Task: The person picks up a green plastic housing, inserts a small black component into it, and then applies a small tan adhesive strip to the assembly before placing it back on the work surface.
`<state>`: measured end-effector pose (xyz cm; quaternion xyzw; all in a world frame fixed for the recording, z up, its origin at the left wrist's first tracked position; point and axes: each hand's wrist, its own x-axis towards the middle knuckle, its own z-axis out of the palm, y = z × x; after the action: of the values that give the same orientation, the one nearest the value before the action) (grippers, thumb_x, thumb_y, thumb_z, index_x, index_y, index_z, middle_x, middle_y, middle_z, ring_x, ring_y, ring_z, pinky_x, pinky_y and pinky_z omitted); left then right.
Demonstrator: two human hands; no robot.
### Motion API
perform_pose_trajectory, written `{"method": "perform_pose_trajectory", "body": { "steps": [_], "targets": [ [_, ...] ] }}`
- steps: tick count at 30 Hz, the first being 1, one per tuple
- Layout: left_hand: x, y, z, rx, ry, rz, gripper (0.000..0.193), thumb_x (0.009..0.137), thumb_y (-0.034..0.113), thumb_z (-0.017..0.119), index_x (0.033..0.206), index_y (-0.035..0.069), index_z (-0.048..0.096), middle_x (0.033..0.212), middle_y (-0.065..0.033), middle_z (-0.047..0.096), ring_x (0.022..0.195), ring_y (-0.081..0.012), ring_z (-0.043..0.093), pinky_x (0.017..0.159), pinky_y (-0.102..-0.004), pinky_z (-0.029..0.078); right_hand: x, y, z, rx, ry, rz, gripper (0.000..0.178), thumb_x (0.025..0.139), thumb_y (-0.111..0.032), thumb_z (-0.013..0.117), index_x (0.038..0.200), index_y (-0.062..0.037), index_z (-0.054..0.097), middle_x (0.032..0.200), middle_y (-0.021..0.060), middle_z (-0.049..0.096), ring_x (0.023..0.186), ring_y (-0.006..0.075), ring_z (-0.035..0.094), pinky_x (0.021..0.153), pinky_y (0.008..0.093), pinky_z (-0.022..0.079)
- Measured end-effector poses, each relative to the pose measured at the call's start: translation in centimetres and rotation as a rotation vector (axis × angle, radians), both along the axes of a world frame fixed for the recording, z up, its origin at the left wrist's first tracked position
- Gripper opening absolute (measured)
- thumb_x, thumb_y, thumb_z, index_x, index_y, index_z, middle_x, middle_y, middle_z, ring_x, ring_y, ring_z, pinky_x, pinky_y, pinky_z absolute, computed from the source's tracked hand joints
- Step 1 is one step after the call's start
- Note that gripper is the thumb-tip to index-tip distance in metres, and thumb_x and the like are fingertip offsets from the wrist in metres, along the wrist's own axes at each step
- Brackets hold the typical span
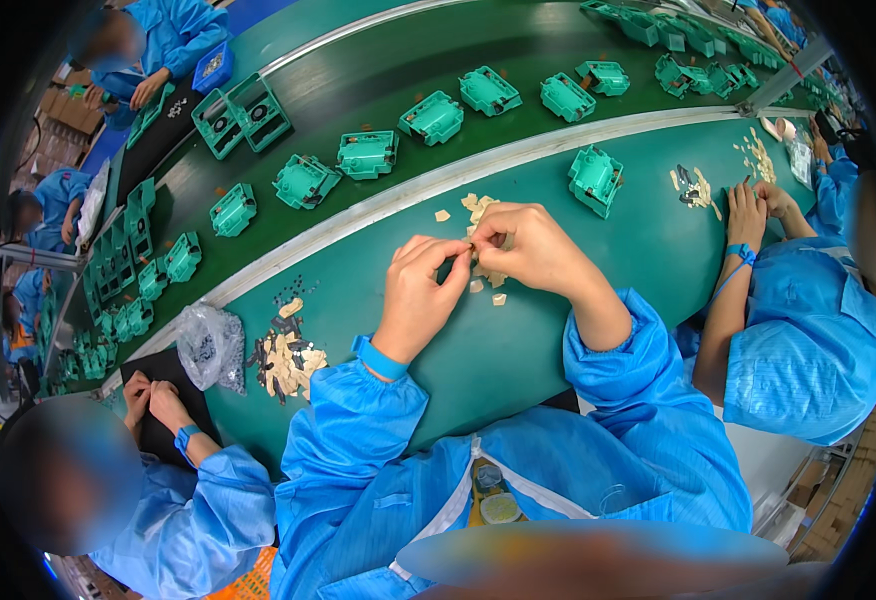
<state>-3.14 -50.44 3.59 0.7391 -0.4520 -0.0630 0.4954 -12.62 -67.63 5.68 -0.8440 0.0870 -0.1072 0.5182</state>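
Note:
Over the green worktop, the fingertips of my left hand (pixel 420 295) and my right hand (pixel 536 250) meet in a pinch. Between them sits a small dark piece (pixel 472 249), too small and too covered by the fingers to name. Just behind and beneath the fingers lies a scatter of cream-coloured flat pieces (pixel 475 204), partly hidden by my right hand. Beyond my right hand, a green plastic housing (pixel 596 180) stands on the worktop. To the left of my left forearm is a pile of cream and dark grey pieces (pixel 288 362).
A metal rail (pixel 378 205) divides the worktop from a dark green conveyor carrying several green housings (pixel 368 155). A clear plastic bag (pixel 210 347) lies at left. Co-workers in blue sit close on both sides; the right one's hands (pixel 748 212) are near more small pieces (pixel 695 187).

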Motion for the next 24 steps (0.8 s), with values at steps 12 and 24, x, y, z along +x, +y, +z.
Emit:
{"method": "perform_pose_trajectory", "body": {
  "steps": [12, 24],
  "targets": [
    [-0.1, -0.4, 0.5, -0.029, 0.161, 0.054, 0.012, 0.088, 0.005, 0.072, 0.098, 0.000, 0.075, 0.090, -0.0091, 0.074, 0.083, -0.0201, 0.065, 0.076, -0.0323, 0.052, 0.1, -2.0, -0.7, -0.020, -0.025, -0.314, 0.019, 0.077, -0.013, 0.069, 0.082, 0.0055, 0.069, 0.079, 0.0143, 0.066, 0.067, 0.0225, 0.065, 0.064, 0.0338, 0.052],
    [-0.4, -0.9, 0.2, -0.053, -0.194, 0.106, 0.012, 0.085, 0.006, 0.074, 0.097, 0.006, 0.075, 0.091, -0.0062, 0.073, 0.086, -0.0235, 0.064, 0.079, -0.0340, 0.048, -0.4, -2.7, -0.2, -0.013, 0.187, -0.201, 0.019, 0.084, -0.016, 0.077, 0.085, 0.0008, 0.069, 0.078, 0.0085, 0.063, 0.073, 0.0189, 0.063, 0.067, 0.0327, 0.051]
  ]
}}
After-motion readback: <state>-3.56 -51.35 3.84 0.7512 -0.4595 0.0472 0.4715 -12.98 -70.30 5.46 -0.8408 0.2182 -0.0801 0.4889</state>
